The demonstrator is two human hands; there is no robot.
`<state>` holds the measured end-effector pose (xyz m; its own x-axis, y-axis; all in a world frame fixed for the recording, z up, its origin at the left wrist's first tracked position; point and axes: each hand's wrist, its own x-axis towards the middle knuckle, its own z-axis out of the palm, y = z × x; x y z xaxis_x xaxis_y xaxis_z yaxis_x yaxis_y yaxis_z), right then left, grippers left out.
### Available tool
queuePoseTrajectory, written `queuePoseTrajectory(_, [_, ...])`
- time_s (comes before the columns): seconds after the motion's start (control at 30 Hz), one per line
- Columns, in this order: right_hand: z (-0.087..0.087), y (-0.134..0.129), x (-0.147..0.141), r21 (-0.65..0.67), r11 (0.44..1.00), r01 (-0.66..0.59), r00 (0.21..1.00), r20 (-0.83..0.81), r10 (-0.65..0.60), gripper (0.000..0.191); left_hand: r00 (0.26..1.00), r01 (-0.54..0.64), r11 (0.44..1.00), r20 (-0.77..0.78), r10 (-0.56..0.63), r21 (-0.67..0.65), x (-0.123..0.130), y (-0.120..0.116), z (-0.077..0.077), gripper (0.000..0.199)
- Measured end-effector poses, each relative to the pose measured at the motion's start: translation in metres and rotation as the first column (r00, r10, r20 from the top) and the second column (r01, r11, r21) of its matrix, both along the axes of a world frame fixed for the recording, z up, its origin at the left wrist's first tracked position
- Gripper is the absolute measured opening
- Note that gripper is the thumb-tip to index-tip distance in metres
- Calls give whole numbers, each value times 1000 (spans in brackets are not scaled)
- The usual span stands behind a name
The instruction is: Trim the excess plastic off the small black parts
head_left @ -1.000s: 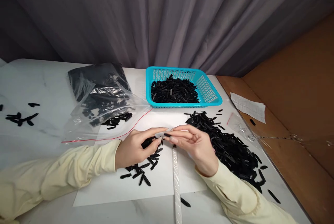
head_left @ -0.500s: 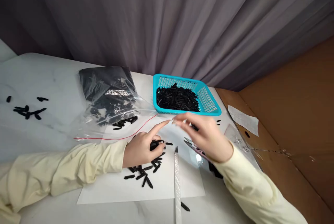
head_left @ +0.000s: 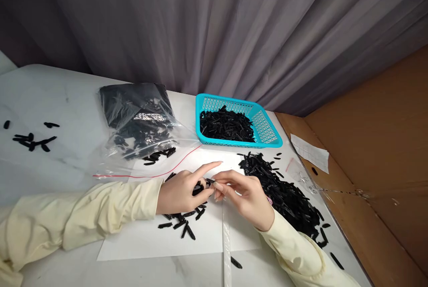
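Over a white sheet of paper [head_left: 140, 242], my left hand [head_left: 179, 193] curls its thumb and lower fingers around several small black elongated pieces [head_left: 197, 189], with the index finger stretched out. My right hand [head_left: 249, 197] is closed in a pinch at the end of one black piece [head_left: 209, 182], right at the left fingertips. Loose black pieces [head_left: 182, 222] lie under and below my left hand. A slim tool with a pearly white handle [head_left: 227, 251] lies below the hands, its tip hidden. Behind my right hand, a bit of pink handle [head_left: 269, 200] shows; the scissors are otherwise covered.
A blue basket [head_left: 240, 144] of black pieces stands at the back. Left of it lies a clear zip bag [head_left: 137, 117] with dark contents. A large black heap [head_left: 284, 193] spreads at right, beside cardboard [head_left: 384, 180]. More pieces [head_left: 33, 141] lie far left.
My right hand has come down and left from near the basket to the left fingertips, where it pinches a black piece. The heap at right is uncovered; the scissors are hidden.
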<state>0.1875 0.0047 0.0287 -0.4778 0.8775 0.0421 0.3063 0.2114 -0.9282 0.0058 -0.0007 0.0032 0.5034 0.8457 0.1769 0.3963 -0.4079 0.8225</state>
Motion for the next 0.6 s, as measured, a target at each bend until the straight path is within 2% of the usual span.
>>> queuePoseTrajectory(0.1, [-2, 1, 5, -243, 969, 41, 977, -195, -90, 14, 998, 16, 994, 59, -22, 110, 0, 0, -5, 43])
queuePoseTrajectory(0.23, [-9, 2, 8, -389, 920, 44, 936, -307, -174, 16, 995, -26, 973, 104, 3, 227, 0, 2, -8, 32])
queuePoseTrajectory(0.4, [-12, 4, 8, -511, 858, 51, 890, -367, -271, 17, 993, -52, 957, 116, 20, 285, 1, 3, -7, 28])
queuePoseTrajectory(0.53, [-12, 4, 8, -651, 756, 61, 878, -326, -351, 21, 1000, -16, 918, 15, 11, 395, 1, 1, -10, 30])
queuePoseTrajectory(0.6, [-12, 3, 8, -681, 730, 63, 882, -304, -359, 22, 999, 19, 894, -43, 0, 448, 1, 0, -12, 31])
